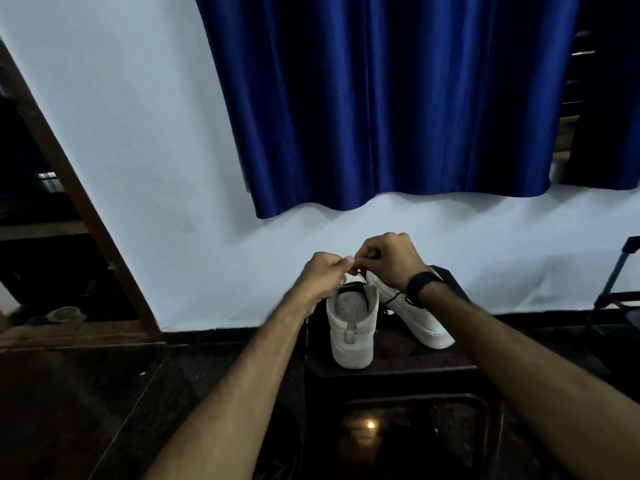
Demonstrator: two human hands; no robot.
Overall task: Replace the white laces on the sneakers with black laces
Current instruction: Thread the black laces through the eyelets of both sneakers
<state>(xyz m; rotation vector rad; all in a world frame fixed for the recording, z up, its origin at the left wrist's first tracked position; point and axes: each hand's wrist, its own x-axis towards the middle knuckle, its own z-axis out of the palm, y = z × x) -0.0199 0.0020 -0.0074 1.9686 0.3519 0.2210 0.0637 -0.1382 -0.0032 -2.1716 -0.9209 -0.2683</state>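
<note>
Two white sneakers stand on a dark stool (398,363). The nearer sneaker (351,329) shows its heel to me; the second sneaker (412,311) lies angled to its right. My left hand (323,277) and my right hand (389,259) meet above the nearer sneaker's tongue, fingers curled and pinching a thin black lace (362,271). A black lace end (393,299) trails over the right sneaker below my wrist. A dark watch sits on my right wrist. The eyelets are hidden behind my hands.
A white wall and a blue curtain (391,98) rise behind the stool. A wooden door frame (86,209) slants at the left. A dark-framed object (613,292) stands at the far right. The floor is dark and glossy.
</note>
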